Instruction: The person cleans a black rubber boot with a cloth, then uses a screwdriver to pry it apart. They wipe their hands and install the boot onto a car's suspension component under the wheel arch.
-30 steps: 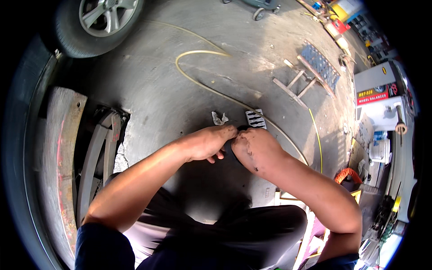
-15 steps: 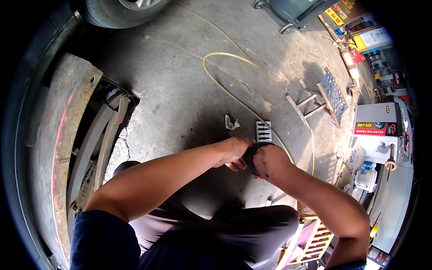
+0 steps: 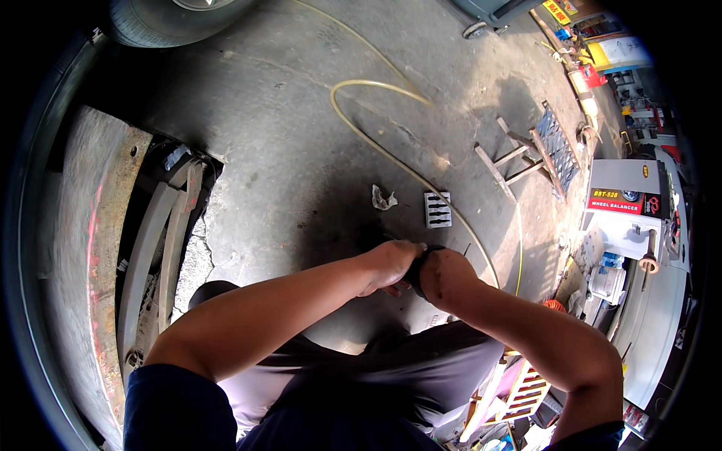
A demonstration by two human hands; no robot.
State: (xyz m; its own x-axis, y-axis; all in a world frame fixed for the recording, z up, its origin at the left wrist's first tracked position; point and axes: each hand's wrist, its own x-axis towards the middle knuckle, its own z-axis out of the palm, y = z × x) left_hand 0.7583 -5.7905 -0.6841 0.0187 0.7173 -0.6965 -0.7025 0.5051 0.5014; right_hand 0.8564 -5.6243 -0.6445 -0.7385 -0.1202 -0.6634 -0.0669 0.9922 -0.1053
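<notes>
My left hand [image 3: 392,264] and my right hand [image 3: 442,276] meet low over the floor, in front of my knees. The left one is closed, its fingers curled under, and what they hold is hidden. A black band-like thing [image 3: 418,275] lies at my right wrist or hand; I cannot tell whether it is worn or held. My right fingers are hidden beneath the bent wrist. Just beyond the hands lies a white tray [image 3: 431,200] with several small black pieces in a row. Left of it is a crumpled clear wrapper [image 3: 383,198].
A yellowish hose [image 3: 376,143] curves across the concrete past the tray. A folding stool [image 3: 553,150] stands at the far right, a boxed machine [image 3: 628,195] at the right edge. On the left, a metal ramp plate [image 3: 98,225] borders a pit. A car tyre [image 3: 180,22] is at the far left.
The view has shifted slightly, so the tray and wrapper show more clearly beyond my hands. My hands stay together, turned a little, with the tray no longer partly covered.
</notes>
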